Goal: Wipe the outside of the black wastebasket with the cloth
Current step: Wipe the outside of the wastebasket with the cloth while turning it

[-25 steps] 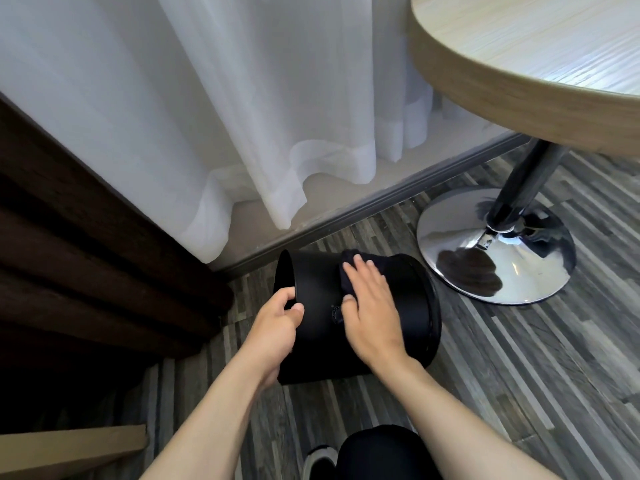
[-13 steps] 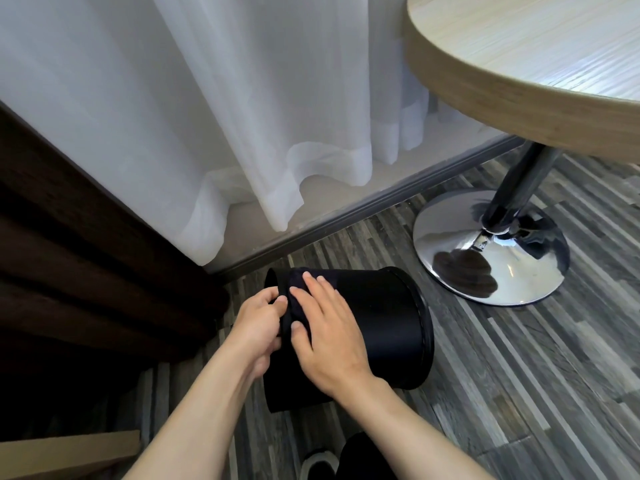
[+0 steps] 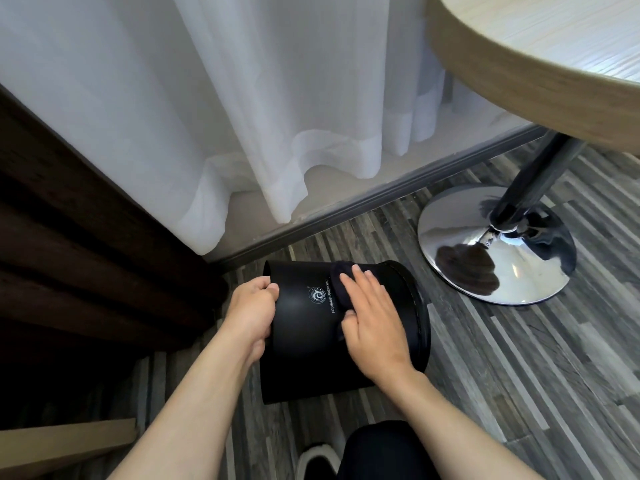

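The black wastebasket (image 3: 304,341) lies on its side on the floor, rim toward the right, with a small white logo facing up. My left hand (image 3: 252,311) grips its left end, which looks like the base. My right hand (image 3: 372,317) lies flat on top of the wall and presses a dark cloth (image 3: 337,289) against it. Only the cloth's left edge shows beyond my fingers; the rest is under my palm.
A round wooden table (image 3: 519,74) on a chrome pedestal base (image 3: 498,244) stands close on the right. White curtains (image 3: 242,98) hang behind, above a grey floor rail. Dark wood panelling (image 3: 86,237) is on the left. My knee and shoe (image 3: 317,462) are below.
My right hand has slid the cloth to the right along the wastebasket wall, away from my left hand, uncovering the logo. The left hand keeps its grip on the left end.
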